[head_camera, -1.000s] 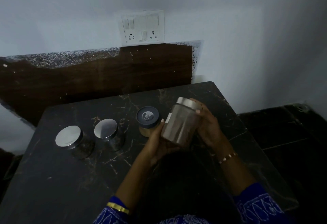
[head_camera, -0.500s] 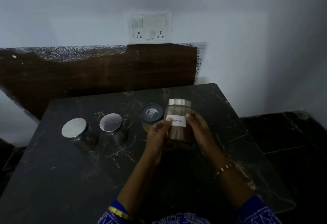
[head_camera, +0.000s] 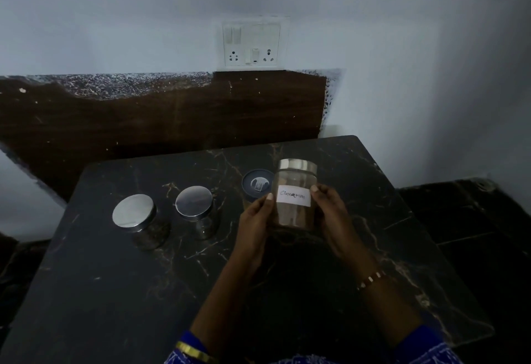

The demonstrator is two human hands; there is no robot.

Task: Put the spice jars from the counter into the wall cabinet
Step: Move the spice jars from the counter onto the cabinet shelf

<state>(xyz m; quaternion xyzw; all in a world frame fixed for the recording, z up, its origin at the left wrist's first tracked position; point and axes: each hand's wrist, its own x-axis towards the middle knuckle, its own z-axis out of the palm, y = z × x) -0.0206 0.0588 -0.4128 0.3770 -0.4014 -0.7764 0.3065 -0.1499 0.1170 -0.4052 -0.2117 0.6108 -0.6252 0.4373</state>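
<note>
Progress looks early: your left hand [head_camera: 256, 214] and right hand [head_camera: 330, 214] both grip the cinnamon jar [head_camera: 294, 194] upright above the counter [head_camera: 115, 291]. Three other jars [head_camera: 133, 211] wait there for you, and no cabinet shows.

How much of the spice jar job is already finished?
No cabinet is in view, so nothing shows as stored. The left hand and right hand hold the cinnamon jar upright. Three other jars wait on the counter.
</note>
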